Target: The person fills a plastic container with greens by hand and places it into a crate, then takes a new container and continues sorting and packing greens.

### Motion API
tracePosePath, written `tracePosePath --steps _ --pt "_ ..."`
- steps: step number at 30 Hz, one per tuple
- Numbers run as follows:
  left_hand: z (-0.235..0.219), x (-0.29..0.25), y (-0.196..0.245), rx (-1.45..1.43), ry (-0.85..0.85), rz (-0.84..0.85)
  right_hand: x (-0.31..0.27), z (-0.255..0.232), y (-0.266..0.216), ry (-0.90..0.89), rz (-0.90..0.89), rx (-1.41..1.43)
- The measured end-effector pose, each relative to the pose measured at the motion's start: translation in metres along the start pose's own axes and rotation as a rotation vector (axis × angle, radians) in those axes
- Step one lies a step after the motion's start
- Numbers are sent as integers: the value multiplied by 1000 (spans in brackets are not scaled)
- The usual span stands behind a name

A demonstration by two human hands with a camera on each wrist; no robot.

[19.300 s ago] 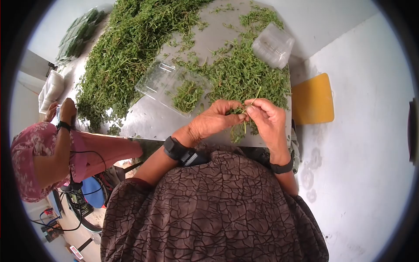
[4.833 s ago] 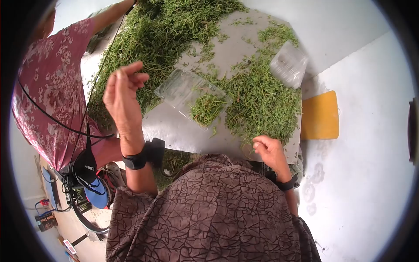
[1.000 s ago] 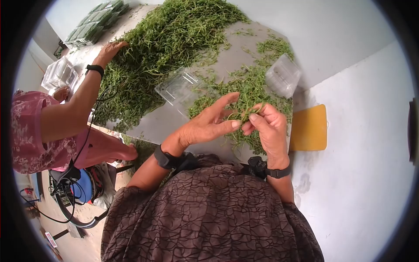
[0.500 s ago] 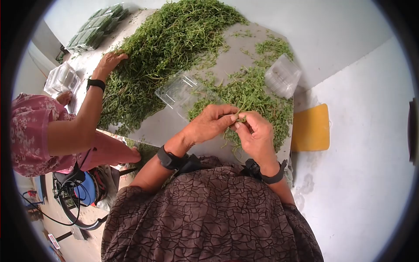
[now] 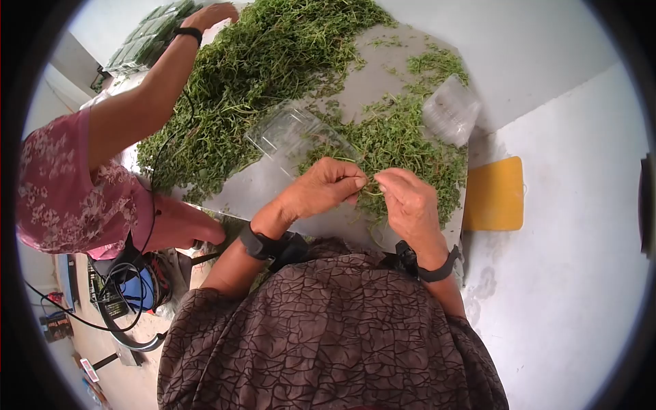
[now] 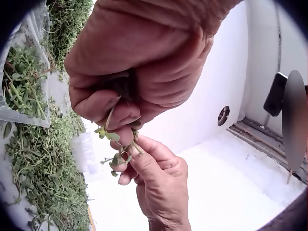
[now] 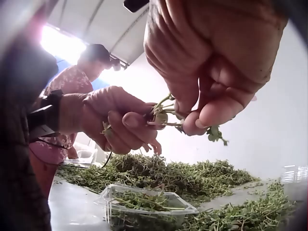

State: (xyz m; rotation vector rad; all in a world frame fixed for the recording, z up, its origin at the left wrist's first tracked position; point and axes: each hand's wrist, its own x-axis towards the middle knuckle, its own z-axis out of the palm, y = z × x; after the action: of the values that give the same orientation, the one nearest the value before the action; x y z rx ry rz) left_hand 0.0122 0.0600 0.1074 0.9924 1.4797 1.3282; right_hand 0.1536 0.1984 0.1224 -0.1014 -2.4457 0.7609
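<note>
Both hands meet over the near edge of the table, working on a few thin-stemmed leafy sprigs [image 7: 161, 117]. My left hand [image 5: 321, 188], fingers curled, holds the stems between thumb and fingers. Close to its fingertips, my right hand [image 5: 412, 205] pinches the same sprigs with thumb and forefinger; small leaves [image 6: 113, 136] stick out between the two hands. Beyond them stands an open clear plastic box [image 5: 279, 133] partly filled with cut greens, its near part hidden behind my left hand in the head view. A loose heap of greens [image 5: 410, 137] lies just past my right hand.
A large pile of greens [image 5: 253, 75] covers the back left of the table. Stacked clear boxes [image 5: 451, 111] stand at right, filled packs [image 5: 147, 37] at far left. Another person [image 5: 75, 184] stands at left, arm stretched over the table. A yellow board [image 5: 493, 195] leans against the wall.
My left fingers have curled in from a spread pose, and my right hand has drawn slightly away from the left since half a second ago. The other person's arm has reached farther back.
</note>
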Motion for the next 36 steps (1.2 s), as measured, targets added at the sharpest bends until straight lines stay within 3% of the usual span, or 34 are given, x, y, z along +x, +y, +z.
tracePosePath --steps 8,10,11,13,18,25,27,28,29,31,33,36 --pt "8 -1 0 21 -58 -22 -8 -1 0 -153 1 -20" --pt "8 -1 5 -46 -80 -31 -9 1 2 5 0 70" --pt "8 -1 9 -115 -102 -39 -7 0 1 2 3 73" --pt "10 1 18 -139 -101 -5 -3 -4 -3 108 201 262" --pt "14 1 35 -157 -62 77 6 -12 -17 213 392 573" --pt "15 -3 23 -146 -103 137 -3 1 -8 247 333 534" --pt "13 -10 25 -101 -119 140 1 6 3 428 3 145" --pt "14 -20 33 -182 -147 146 -1 -3 15 367 193 233" --pt "11 -27 36 -265 -176 152 -1 -14 23 346 501 495" --pt "2 -28 30 -312 -149 142 2 -29 27 434 614 509" --pt "-8 -21 14 -530 63 108 6 -32 14 362 590 530" --pt "-6 -8 16 -578 97 105 16 -25 5 138 555 921"
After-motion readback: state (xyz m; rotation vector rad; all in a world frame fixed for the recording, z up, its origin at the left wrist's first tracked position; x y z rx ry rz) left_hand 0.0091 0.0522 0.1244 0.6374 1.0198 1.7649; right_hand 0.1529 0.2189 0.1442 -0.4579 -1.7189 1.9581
